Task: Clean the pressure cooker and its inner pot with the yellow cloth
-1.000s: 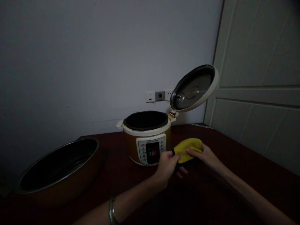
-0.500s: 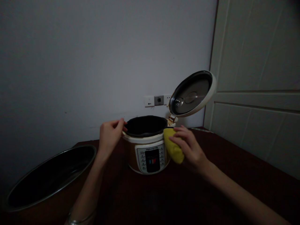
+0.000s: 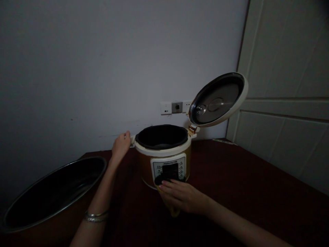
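Observation:
An orange and cream electric pressure cooker point(image 3: 164, 161) stands on the dark red table point(image 3: 231, 178), its hinged lid point(image 3: 218, 99) swung up to the right. My left hand point(image 3: 120, 145) grips the small handle on the cooker's left rim. My right hand point(image 3: 182, 197) lies at the foot of the control panel, fingers together, pressing a yellow cloth point(image 3: 172, 208) against the cooker's lower front. Most of the cloth is hidden under the hand.
A large dark metal basin point(image 3: 51, 192) sits at the table's left. A wall socket strip point(image 3: 174, 107) is behind the cooker. A white panelled door point(image 3: 285, 103) stands on the right.
My right hand has carried the yellow cloth from the cooker's right side down to its lower front. The left hand stays on the left rim handle.

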`<act>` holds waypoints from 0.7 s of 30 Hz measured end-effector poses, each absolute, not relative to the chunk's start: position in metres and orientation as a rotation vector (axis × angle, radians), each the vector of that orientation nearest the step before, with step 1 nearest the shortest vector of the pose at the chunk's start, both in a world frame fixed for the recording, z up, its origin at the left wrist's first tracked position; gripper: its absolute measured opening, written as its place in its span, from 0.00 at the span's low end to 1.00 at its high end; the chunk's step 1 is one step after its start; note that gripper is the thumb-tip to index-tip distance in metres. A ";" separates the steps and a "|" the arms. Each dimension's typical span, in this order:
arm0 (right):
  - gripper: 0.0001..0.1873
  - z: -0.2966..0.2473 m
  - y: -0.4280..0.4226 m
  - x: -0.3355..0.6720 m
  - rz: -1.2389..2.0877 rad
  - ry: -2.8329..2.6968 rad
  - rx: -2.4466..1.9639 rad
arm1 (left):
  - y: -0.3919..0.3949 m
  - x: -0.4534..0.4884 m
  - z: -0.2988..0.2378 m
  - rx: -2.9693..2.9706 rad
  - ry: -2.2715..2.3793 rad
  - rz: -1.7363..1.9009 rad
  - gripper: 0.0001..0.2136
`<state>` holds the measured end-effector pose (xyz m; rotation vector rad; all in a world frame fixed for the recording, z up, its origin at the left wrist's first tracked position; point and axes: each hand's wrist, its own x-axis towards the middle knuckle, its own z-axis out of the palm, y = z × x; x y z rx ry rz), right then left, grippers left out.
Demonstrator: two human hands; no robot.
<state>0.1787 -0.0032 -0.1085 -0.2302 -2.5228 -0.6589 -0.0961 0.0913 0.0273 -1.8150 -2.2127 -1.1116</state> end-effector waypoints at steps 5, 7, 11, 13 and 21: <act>0.16 -0.116 -0.016 0.195 -0.557 -2.593 -0.234 | 0.098 -0.108 0.022 -1.825 -2.273 -1.059 0.21; 0.17 -0.106 -0.025 0.200 -0.490 -2.562 -0.387 | 0.101 -0.111 0.019 -1.884 -2.270 -1.052 0.18; 0.20 -0.070 -0.032 0.212 -0.537 -2.323 -0.501 | 0.105 -0.111 0.015 -1.951 -2.244 -1.096 0.16; 0.21 -0.055 -0.025 0.217 -0.676 -2.235 -0.436 | 0.106 -0.110 0.014 -1.979 -2.221 -1.128 0.15; 0.22 -0.091 0.003 0.232 -0.780 -2.240 -0.451 | 0.109 -0.111 0.010 -2.018 -2.162 -1.242 0.13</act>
